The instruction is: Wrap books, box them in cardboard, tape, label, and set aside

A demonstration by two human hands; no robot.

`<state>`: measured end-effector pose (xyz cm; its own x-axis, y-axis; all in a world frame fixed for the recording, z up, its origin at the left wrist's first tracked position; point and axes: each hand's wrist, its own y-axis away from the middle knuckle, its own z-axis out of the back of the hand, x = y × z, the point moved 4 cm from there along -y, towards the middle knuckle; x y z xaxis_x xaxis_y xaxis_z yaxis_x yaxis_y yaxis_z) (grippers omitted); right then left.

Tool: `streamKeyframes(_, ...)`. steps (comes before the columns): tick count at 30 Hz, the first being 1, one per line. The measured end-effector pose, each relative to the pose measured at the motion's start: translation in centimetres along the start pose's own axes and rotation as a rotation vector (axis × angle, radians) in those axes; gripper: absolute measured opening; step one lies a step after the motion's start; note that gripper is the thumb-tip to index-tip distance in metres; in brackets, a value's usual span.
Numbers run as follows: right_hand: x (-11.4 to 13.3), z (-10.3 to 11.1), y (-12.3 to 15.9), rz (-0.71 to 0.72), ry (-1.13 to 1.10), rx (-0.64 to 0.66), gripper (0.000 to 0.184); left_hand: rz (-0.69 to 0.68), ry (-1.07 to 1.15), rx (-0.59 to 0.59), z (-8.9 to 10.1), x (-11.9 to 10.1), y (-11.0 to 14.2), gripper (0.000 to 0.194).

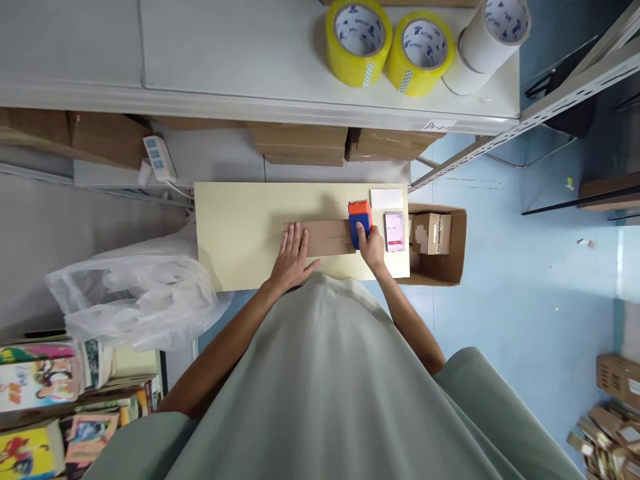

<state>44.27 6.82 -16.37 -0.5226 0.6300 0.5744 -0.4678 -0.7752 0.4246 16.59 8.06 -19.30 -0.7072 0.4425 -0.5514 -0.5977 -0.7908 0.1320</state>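
Observation:
A flat brown cardboard box [327,239] lies lengthwise on the cream table [240,233]. My left hand [293,257] rests on the box's left end, palm down with the fingers stretched out. At the box's right end, my right hand [371,245] grips a blue and orange tape dispenser [358,217]. The dispenser sits against the cardboard there; whether tape runs from it cannot be made out. Just right of that hand lies a phone [394,231] with a lit pink screen. Above the phone is a white rectangular pad [386,198].
An open carton [457,247] holding a small taped box [431,234] stands beside the table's right end. Yellow tape rolls [359,40] sit on the shelf [240,53] overhead. A power strip [160,159] lies behind; clear plastic bags [140,287] and books [45,387] are at left.

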Motion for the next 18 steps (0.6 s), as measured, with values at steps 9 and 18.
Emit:
streamKeyframes(9, 0.5, 1.4, 2.4, -0.060, 0.107, -0.026, 0.055, 0.594, 0.222, -0.221, 2.3, 2.8, -0.3, 0.088)
streamKeyframes(18, 3.6, -0.3, 3.2, -0.136, 0.286, -0.057, 0.046, 0.601, 0.238, -0.137, 4.2, 4.3, -2.8, 0.036)
